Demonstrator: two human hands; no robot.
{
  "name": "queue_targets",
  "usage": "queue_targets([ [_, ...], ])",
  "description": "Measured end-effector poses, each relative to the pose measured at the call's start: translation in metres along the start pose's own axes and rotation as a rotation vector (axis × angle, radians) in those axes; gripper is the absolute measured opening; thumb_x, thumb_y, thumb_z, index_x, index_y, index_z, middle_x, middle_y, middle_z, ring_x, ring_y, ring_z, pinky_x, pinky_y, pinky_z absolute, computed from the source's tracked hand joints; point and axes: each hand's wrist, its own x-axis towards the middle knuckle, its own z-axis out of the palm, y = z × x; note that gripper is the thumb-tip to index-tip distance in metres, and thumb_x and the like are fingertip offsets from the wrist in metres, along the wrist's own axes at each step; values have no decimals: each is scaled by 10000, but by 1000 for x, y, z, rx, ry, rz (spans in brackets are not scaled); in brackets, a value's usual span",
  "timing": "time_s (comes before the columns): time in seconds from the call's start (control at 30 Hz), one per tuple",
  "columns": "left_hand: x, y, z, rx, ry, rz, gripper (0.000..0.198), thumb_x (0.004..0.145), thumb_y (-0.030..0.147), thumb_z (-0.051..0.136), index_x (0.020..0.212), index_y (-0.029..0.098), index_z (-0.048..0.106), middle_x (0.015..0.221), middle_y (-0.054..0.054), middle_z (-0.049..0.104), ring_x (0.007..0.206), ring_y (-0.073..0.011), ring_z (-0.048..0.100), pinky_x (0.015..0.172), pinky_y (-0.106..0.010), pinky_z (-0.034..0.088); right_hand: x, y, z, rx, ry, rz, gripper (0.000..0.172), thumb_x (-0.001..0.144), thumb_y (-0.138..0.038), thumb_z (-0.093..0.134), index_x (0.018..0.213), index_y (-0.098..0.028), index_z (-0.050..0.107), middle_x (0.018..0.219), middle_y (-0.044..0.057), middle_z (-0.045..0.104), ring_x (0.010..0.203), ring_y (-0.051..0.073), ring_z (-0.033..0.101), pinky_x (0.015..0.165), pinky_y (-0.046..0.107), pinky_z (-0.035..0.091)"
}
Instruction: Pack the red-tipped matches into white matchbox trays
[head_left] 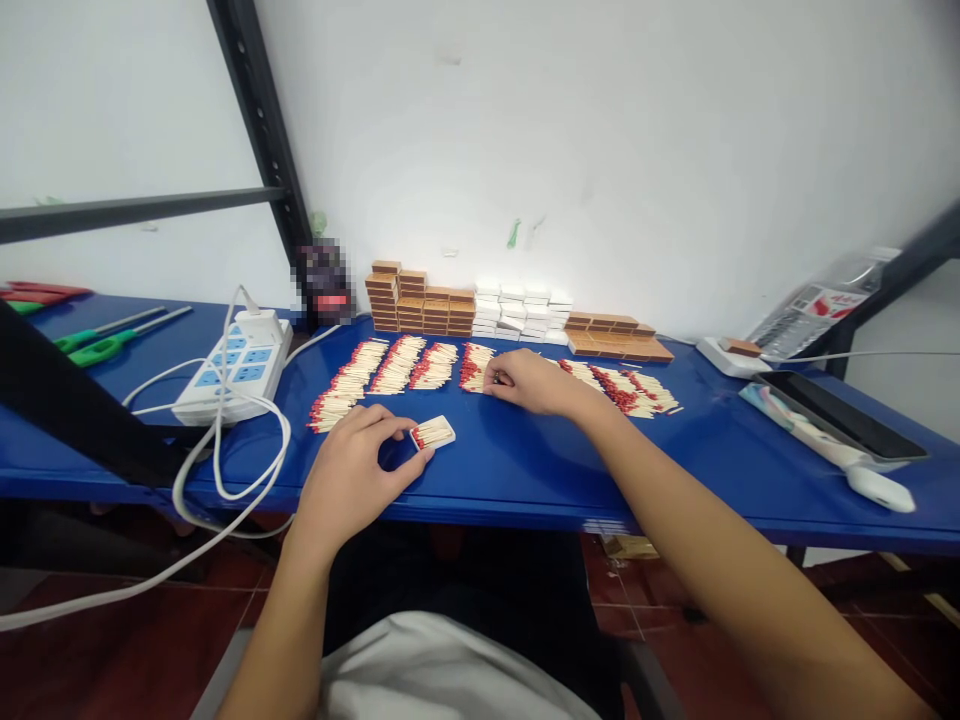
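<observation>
My left hand (364, 455) grips the left end of a small white matchbox tray (444, 436) between thumb and forefinger. Red-tipped matches (431, 433) lie inside it, their heads toward that hand. At the back, my right hand (525, 380) bends over a pile of matches (474, 366), fingertips pinched together at its right side. What they hold, if anything, is hidden. More match piles spread to both sides: a long one (349, 385) at the left, two smaller ones beside it, and others (637, 392) right of my right wrist.
Brown matchboxes (420, 305) and white trays (521, 312) stand stacked against the wall, with more brown boxes (619, 338) at right. A power strip (240, 370) with loose cables sits left. A phone (844, 412) and a plastic bottle (817, 305) are right.
</observation>
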Motion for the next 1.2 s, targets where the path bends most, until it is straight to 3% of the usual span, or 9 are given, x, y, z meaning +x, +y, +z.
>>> queue_targets([
  [0.23, 0, 0, -1, -9, -4, -10, 172, 975, 405, 750, 1050, 251, 767, 1012, -46, 727, 997, -256, 666, 935, -418, 530, -4, -5, -3, 41, -11, -77, 97, 933, -136, 651, 878, -166, 726, 789, 25, 669, 691, 148, 530, 652, 280, 315],
  [0.5, 0, 0, 0, -8, -1, -7, 179, 980, 404, 749, 1051, 241, 766, 1021, -45, 725, 1006, -253, 662, 945, -418, 526, -1, -7, 4, 20, -3, -70, 75, 982, -179, 666, 975, -167, 740, 805, 32, 669, 731, 164, 547, 689, 279, 326],
  [0.73, 0, 1, 0, -6, -8, -16, 187, 977, 400, 752, 1059, 233, 776, 1015, -44, 727, 1011, -253, 654, 950, -428, 525, -1, -5, 2, 46, -42, -61, 113, 989, -142, 627, 941, -156, 728, 806, 38, 674, 730, 163, 547, 685, 277, 333],
  [0.97, -1, 0, 0, -9, -4, -6, 202, 969, 373, 773, 1114, 233, 780, 986, -35, 710, 984, -244, 647, 917, -413, 524, -10, -43, 1, 163, -11, -266, 133, 1040, -241, 627, 972, -167, 714, 856, 30, 671, 729, 153, 520, 681, 277, 318],
  [1.07, -2, -1, 0, -8, -4, 6, 204, 970, 376, 775, 1111, 229, 779, 976, -36, 702, 962, -238, 642, 895, -404, 521, -15, -61, 4, 167, -60, -347, 103, 1039, -222, 632, 995, -170, 708, 932, 46, 702, 780, 159, 547, 700, 274, 331],
  [1.2, -1, -1, 0, -6, -5, 10, 195, 973, 379, 775, 1094, 226, 774, 982, -36, 700, 962, -236, 641, 895, -395, 514, -19, -68, 7, 183, -134, -367, 67, 1012, -151, 644, 1021, -161, 710, 972, 58, 721, 816, 163, 573, 722, 270, 355],
])
